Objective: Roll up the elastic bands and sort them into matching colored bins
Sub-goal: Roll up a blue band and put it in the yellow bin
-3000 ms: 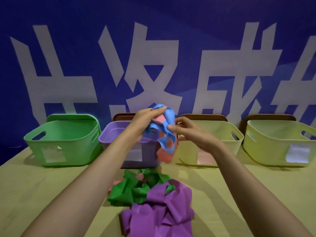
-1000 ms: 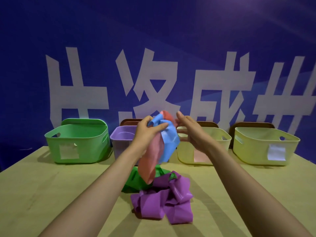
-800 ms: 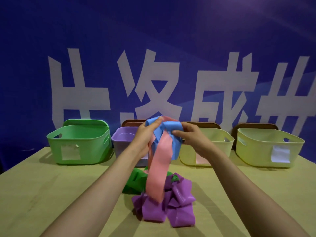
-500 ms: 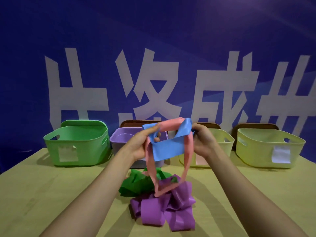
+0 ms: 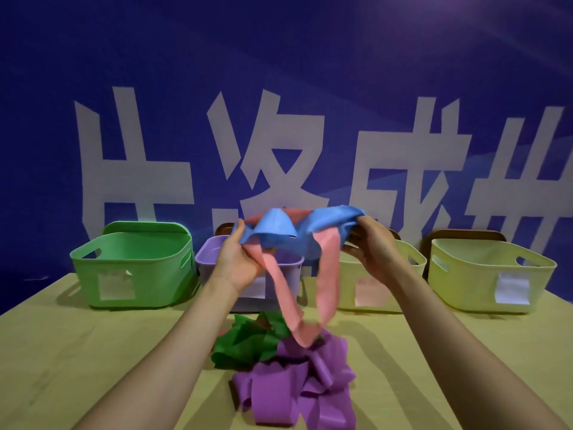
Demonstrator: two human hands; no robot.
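Across the table (image 5: 77, 352), four bins stand in a row with their open tops up, likely one per colour. A green bin (image 5: 133, 265) sits left of the purple bin (image 5: 206, 265). A pale yellow bin with a pinkish label (image 5: 347, 290) sits just right of it, and a pale yellow bin with a whitish label (image 5: 465, 283) stands farther right. In front of the purple bin lies the loose purple band (image 5: 288, 389), heaped nearest the person. The crumpled green band (image 5: 242, 346) lies between that heap and the bin, and neither is rolled yet. Above the purple bin the blue band (image 5: 276, 231) is stretched sideways. The pink band (image 5: 327, 283) is caught round it and hangs as a loop down to the heap. Holding them high and spread apart probably helps the tangled pair come free. The left hand (image 5: 238, 262) grips the bands' left end with curled fingers, and the right hand (image 5: 372, 246) clutches the other end.
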